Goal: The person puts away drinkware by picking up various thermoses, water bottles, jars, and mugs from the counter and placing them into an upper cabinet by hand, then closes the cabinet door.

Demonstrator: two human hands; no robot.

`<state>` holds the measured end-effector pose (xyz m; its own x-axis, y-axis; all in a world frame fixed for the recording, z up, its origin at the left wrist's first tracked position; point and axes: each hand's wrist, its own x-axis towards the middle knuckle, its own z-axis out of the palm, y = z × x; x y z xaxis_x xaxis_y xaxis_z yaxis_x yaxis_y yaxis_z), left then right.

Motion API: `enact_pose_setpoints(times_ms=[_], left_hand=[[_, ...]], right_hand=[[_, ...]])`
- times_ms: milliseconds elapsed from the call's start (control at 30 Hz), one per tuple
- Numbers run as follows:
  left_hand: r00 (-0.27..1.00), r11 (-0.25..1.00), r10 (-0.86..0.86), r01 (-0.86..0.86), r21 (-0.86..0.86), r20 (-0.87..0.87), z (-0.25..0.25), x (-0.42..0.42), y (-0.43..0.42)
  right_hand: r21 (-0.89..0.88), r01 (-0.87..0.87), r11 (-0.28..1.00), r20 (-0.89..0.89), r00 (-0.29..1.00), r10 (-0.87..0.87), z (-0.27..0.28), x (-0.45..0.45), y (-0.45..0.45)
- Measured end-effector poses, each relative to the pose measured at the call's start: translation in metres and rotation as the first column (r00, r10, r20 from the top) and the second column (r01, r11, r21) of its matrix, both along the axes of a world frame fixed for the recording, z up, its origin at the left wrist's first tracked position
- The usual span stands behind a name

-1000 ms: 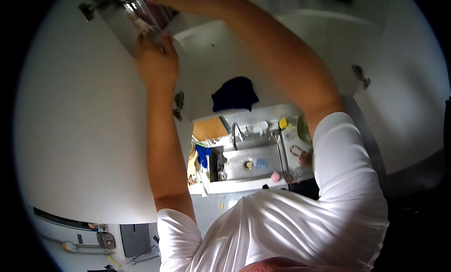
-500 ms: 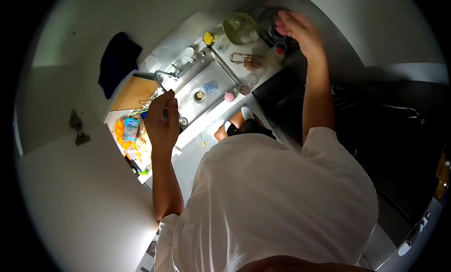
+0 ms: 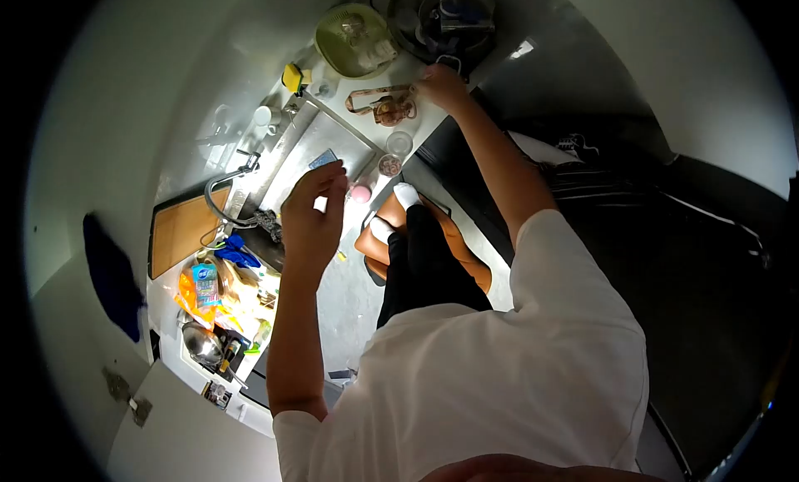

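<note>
My left hand [image 3: 315, 207] hovers over the front edge of the steel sink [image 3: 337, 136], palm turned inward. Its fingers are loosely curved with a gap to the thumb, and nothing shows in it. Over the counter to the right of the sink, my right hand [image 3: 441, 86] is curled round something small that its fingers hide. Just left of it lies a brown item with a loop handle [image 3: 391, 109]. Closer to the counter's front edge stand a clear round container [image 3: 399, 143] and a small jar [image 3: 389, 166].
A green basin [image 3: 354, 41] and a dark pan [image 3: 445, 24] sit at the back. A yellow sponge [image 3: 291, 78], faucet [image 3: 220, 195], wooden board [image 3: 187, 232], blue cloth [image 3: 237, 250], orange bag [image 3: 190, 295] and metal pot [image 3: 201, 345] line the counter. Black stovetop [image 3: 599, 174] at right.
The view has swung down from the raised cabinet to the counter. Both hands have come away from the clear container held up there; my right hand has lowered to the counter and curled.
</note>
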<state>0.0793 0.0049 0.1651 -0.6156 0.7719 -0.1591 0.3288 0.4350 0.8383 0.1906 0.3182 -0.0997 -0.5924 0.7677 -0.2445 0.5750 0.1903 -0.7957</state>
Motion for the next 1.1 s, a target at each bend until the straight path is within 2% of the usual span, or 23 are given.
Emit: enact_pose_setpoints(times_ms=[67, 100, 233, 333, 367, 400, 467, 533, 567, 600, 633, 667, 700, 733, 767, 800, 833, 900, 933, 1000, 1033, 1067, 1100], left_hand=[[0.997, 0.997, -0.078, 0.078, -0.016, -0.022, -0.014, -0.002, 0.018], [0.997, 0.998, -0.052, 0.054, -0.035, 0.048, -0.016, 0.0, 0.026], [0.996, 0.996, -0.045, 0.051, -0.075, 0.077, -0.048, -0.008, 0.025], [0.997, 0.988, -0.006, 0.018, -0.153, 0.079, -0.071, -0.019, 0.011], [0.997, 0.985, 0.006, 0.006, -0.174, 0.071, -0.079, -0.023, 0.005], [1.0, 0.993, 0.014, -0.014, -0.119, 0.001, -0.087, -0.025, 0.001], [0.999, 0.988, 0.048, -0.045, -0.15, 0.015, -0.095, -0.029, -0.006], [0.999, 0.984, 0.05, -0.048, -0.17, 0.002, -0.098, -0.034, -0.013], [0.999, 0.977, 0.05, -0.046, -0.206, 0.016, -0.101, -0.037, -0.016], [0.995, 0.974, 0.084, -0.071, -0.216, 0.051, -0.106, -0.038, -0.022], [0.989, 0.968, 0.121, -0.098, -0.23, 0.089, -0.111, -0.039, -0.027], [0.989, 0.967, 0.121, -0.098, -0.234, 0.09, -0.113, -0.041, -0.029], [0.992, 0.97, 0.112, -0.094, -0.226, 0.066, -0.114, -0.042, -0.032], [0.994, 0.973, 0.098, -0.085, -0.214, 0.05, -0.115, -0.041, -0.034], [0.994, 0.973, 0.094, -0.078, -0.216, 0.063, -0.116, -0.039, -0.036], [0.993, 0.972, 0.093, -0.076, -0.221, 0.068, -0.116, -0.039, -0.04], [0.994, 0.973, 0.095, -0.079, -0.215, 0.063, -0.117, -0.041, -0.04], [0.994, 0.966, 0.101, -0.086, -0.245, 0.047, -0.113, -0.042, -0.037], [0.996, 0.975, 0.077, -0.065, -0.213, 0.048, -0.111, -0.042, -0.037], [0.996, 0.983, 0.065, -0.054, -0.176, 0.058, -0.107, -0.042, -0.034], [0.996, 0.983, 0.065, -0.054, -0.175, 0.057, -0.104, -0.042, -0.031], [0.997, 0.984, 0.046, -0.036, -0.175, 0.054, -0.101, -0.042, -0.029], [0.998, 0.984, 0.028, -0.018, -0.176, 0.053, -0.099, -0.042, -0.029]], right_hand=[[0.103, -0.141, 0.985, 0.1, 0.986, 0.131, -0.031, -0.024, 0.008], [0.15, -0.216, 0.965, 0.151, 0.969, 0.194, -0.046, -0.037, 0.013], [0.161, -0.363, 0.918, 0.31, 0.901, 0.302, -0.096, -0.085, 0.035], [0.086, -0.227, 0.97, 0.417, 0.892, 0.171, -0.133, -0.122, 0.043], [-0.057, -0.024, 0.998, 0.389, 0.92, 0.044, -0.142, -0.132, 0.045], [-0.177, 0.192, 0.965, 0.374, 0.92, -0.115, -0.154, -0.142, 0.048], [-0.415, 0.441, 0.796, 0.267, 0.895, -0.357, -0.181, -0.154, 0.054], [-0.658, 0.517, 0.548, 0.176, 0.813, -0.555, -0.206, -0.163, 0.062], [-0.662, 0.514, 0.545, 0.169, 0.812, -0.559, -0.216, -0.166, 0.067], [-0.231, 0.162, 0.959, 0.295, 0.951, -0.09, -0.239, -0.162, 0.076], [0.133, -0.425, 0.896, 0.597, 0.755, 0.269, -0.273, -0.16, 0.081], [0.349, -0.472, 0.81, 0.633, 0.756, 0.167, -0.313, -0.162, 0.078], [0.543, -0.49, 0.682, 0.648, 0.761, 0.032, -0.311, -0.166, 0.069], [0.297, -0.382, 0.875, 0.638, 0.761, 0.116, -0.305, -0.164, 0.077], [0.012, -0.245, 0.969, 0.604, 0.774, 0.188, -0.301, -0.16, 0.081], [-0.143, 0.036, 0.989, 0.385, 0.923, 0.022, -0.297, -0.161, 0.077], [-0.325, 0.272, 0.906, 0.162, 0.96, -0.23, -0.292, -0.162, 0.074], [-0.498, 0.366, 0.786, -0.004, 0.906, -0.424, -0.21, -0.168, 0.055], [-0.591, 0.344, 0.73, 0.022, 0.911, -0.411, -0.207, -0.165, 0.055], [-0.613, 0.323, 0.721, -0.019, 0.907, -0.422, -0.218, -0.158, 0.052], [-0.543, 0.276, 0.793, -0.088, 0.92, -0.381, -0.24, -0.155, 0.055], [-0.36, 0.18, 0.915, -0.18, 0.949, -0.257, -0.278, -0.151, 0.062], [-0.207, 0.123, 0.971, -0.237, 0.956, -0.172, -0.307, -0.143, 0.062]])
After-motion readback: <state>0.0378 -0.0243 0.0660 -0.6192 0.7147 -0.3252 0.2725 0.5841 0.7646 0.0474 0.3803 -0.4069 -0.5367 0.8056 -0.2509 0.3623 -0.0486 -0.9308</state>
